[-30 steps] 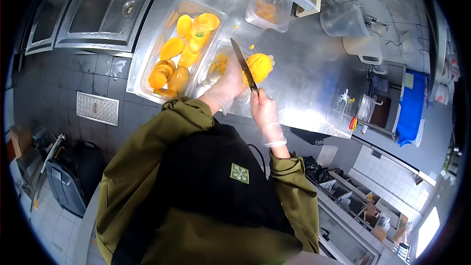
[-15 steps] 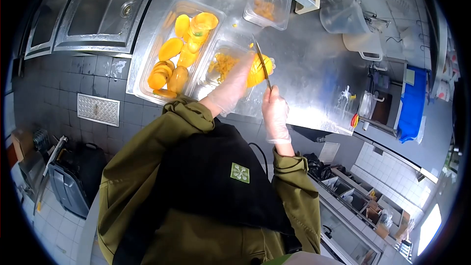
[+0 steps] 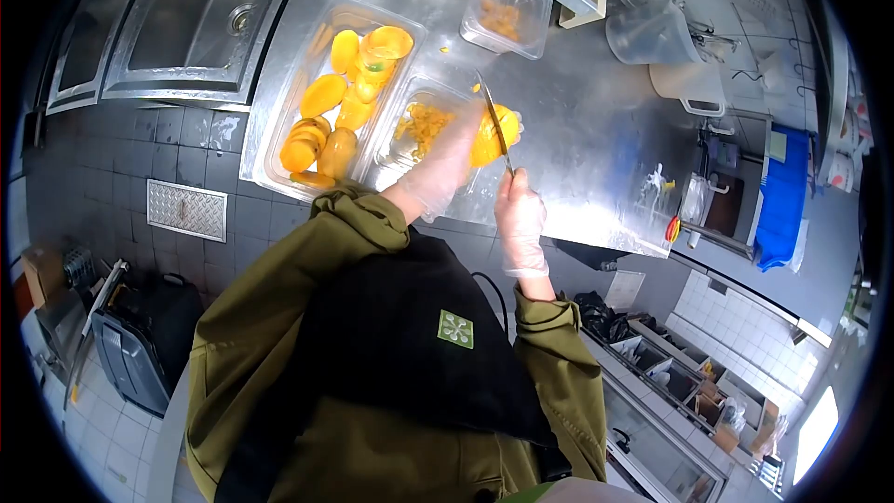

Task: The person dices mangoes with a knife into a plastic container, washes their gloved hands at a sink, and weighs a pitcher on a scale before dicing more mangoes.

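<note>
Over a clear plastic tub of yellow fruit bits (image 3: 417, 123), the peeled yellow mango half (image 3: 506, 126) sits in the gloved left hand (image 3: 445, 163) — fingers curled round it. Gloved right hand (image 3: 520, 214) fists a steel-bladed knife (image 3: 494, 123), blade on fruit. 1 lg clear tray w/ mango slices (image 3: 279, 144) lies beside, on the steel counter (image 3: 587, 149).

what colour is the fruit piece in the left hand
Bright yellow-orange fruit piece, held in the gloved left hand; head view shows it best.

Commercial kitchen. Stainless steel counter (image 3: 596, 158) with a built-in sink (image 3: 200, 14) at far left, clear plastic food tubs (image 3: 279, 144), tiled floor (image 3: 112, 177).
</note>
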`<state>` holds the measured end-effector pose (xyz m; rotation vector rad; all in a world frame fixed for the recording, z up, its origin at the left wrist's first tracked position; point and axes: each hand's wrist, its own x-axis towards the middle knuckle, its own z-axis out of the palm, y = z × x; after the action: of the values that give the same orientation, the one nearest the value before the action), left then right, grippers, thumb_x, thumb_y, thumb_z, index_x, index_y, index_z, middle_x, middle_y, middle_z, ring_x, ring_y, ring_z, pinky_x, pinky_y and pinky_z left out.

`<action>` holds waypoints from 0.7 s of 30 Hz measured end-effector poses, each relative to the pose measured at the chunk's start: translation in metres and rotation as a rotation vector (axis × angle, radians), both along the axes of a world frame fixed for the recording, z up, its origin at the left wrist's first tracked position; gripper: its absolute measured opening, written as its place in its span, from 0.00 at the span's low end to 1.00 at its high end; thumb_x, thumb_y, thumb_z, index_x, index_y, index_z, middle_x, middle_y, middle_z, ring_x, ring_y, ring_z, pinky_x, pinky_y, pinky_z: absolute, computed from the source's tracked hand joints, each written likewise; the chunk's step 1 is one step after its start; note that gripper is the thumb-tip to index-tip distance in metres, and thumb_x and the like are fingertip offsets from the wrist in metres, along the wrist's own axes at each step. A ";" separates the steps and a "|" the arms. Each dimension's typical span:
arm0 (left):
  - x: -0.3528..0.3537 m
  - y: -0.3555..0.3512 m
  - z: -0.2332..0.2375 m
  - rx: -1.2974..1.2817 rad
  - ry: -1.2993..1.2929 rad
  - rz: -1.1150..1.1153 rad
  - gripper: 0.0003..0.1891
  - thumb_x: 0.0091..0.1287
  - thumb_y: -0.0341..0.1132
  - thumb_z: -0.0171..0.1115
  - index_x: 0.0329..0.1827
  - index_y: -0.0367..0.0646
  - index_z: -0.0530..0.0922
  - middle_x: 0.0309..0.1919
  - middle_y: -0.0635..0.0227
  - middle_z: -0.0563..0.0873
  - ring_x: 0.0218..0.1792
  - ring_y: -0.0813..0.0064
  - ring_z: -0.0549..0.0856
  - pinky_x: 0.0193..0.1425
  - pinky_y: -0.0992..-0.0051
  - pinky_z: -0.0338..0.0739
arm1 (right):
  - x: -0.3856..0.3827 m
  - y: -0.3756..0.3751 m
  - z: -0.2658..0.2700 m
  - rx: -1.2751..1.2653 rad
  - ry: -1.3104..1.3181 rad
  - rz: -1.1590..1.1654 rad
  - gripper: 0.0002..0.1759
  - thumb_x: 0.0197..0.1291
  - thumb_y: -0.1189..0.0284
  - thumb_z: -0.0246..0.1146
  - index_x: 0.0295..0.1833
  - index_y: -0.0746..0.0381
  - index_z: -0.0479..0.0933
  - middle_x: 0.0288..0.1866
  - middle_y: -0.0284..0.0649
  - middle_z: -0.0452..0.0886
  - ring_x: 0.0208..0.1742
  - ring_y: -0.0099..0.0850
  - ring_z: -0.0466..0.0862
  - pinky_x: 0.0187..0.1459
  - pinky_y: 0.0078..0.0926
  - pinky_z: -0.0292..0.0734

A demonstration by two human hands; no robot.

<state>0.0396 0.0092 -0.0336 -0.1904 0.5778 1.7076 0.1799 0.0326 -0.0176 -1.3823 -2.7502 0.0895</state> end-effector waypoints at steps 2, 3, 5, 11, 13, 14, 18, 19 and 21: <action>0.001 0.000 -0.003 -0.006 0.018 -0.002 0.22 0.69 0.47 0.43 0.48 0.35 0.73 0.41 0.60 0.82 0.43 0.69 0.82 0.52 0.73 0.75 | -0.003 0.001 -0.001 -0.029 0.003 0.026 0.08 0.61 0.66 0.53 0.34 0.59 0.68 0.16 0.47 0.76 0.19 0.49 0.78 0.21 0.44 0.73; 0.001 -0.001 -0.008 0.002 0.011 0.001 0.22 0.69 0.47 0.44 0.48 0.35 0.73 0.41 0.60 0.82 0.43 0.70 0.82 0.52 0.73 0.75 | -0.004 0.001 -0.001 -0.044 0.005 0.037 0.09 0.61 0.66 0.53 0.34 0.60 0.68 0.16 0.48 0.76 0.19 0.49 0.78 0.21 0.44 0.73; -0.001 0.001 -0.015 0.017 0.011 -0.007 0.23 0.70 0.48 0.43 0.50 0.35 0.72 0.44 0.59 0.81 0.46 0.69 0.81 0.54 0.72 0.74 | -0.008 0.001 0.006 -0.038 0.033 0.040 0.09 0.61 0.66 0.54 0.33 0.60 0.69 0.17 0.48 0.76 0.19 0.49 0.78 0.21 0.44 0.73; -0.007 -0.008 -0.007 0.118 0.060 -0.036 0.24 0.72 0.49 0.39 0.53 0.34 0.71 0.47 0.59 0.80 0.48 0.70 0.80 0.56 0.72 0.71 | -0.008 0.004 0.025 -0.035 0.115 0.025 0.08 0.60 0.67 0.55 0.33 0.60 0.69 0.17 0.49 0.76 0.18 0.48 0.78 0.20 0.42 0.74; -0.009 -0.010 0.019 0.074 0.042 -0.042 0.22 0.72 0.47 0.40 0.49 0.36 0.74 0.40 0.63 0.82 0.42 0.74 0.81 0.52 0.76 0.73 | -0.006 0.005 0.023 -0.010 0.091 0.010 0.08 0.60 0.67 0.55 0.33 0.60 0.69 0.16 0.48 0.76 0.18 0.48 0.78 0.20 0.42 0.74; -0.009 -0.010 0.022 0.049 0.077 -0.050 0.22 0.72 0.47 0.40 0.49 0.36 0.74 0.40 0.63 0.82 0.42 0.74 0.81 0.51 0.76 0.73 | -0.006 0.005 0.019 0.006 0.072 -0.009 0.08 0.60 0.67 0.55 0.33 0.60 0.68 0.16 0.48 0.76 0.18 0.48 0.78 0.20 0.42 0.74; -0.007 -0.004 0.023 -0.133 0.139 -0.096 0.21 0.72 0.47 0.42 0.48 0.36 0.74 0.40 0.63 0.82 0.41 0.75 0.81 0.50 0.76 0.74 | -0.006 0.007 0.001 0.035 0.016 -0.036 0.08 0.60 0.67 0.55 0.33 0.59 0.68 0.16 0.48 0.76 0.18 0.48 0.78 0.21 0.43 0.74; -0.006 -0.002 0.022 -0.197 0.137 -0.112 0.21 0.72 0.47 0.42 0.47 0.37 0.75 0.39 0.63 0.82 0.41 0.75 0.81 0.50 0.77 0.74 | -0.006 0.007 0.001 0.044 0.041 -0.018 0.08 0.60 0.67 0.55 0.33 0.59 0.68 0.16 0.48 0.76 0.18 0.49 0.78 0.21 0.43 0.74; -0.007 -0.005 0.020 -0.127 0.104 -0.105 0.22 0.72 0.48 0.42 0.49 0.37 0.74 0.41 0.64 0.82 0.43 0.76 0.81 0.50 0.77 0.73 | -0.008 0.006 0.006 0.058 0.093 0.020 0.08 0.60 0.67 0.55 0.33 0.59 0.68 0.16 0.48 0.76 0.18 0.49 0.78 0.20 0.43 0.74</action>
<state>0.0326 0.0046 -0.0133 -0.1596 0.7618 1.5869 0.1715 0.0384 -0.0119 -1.3025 -2.6688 0.0719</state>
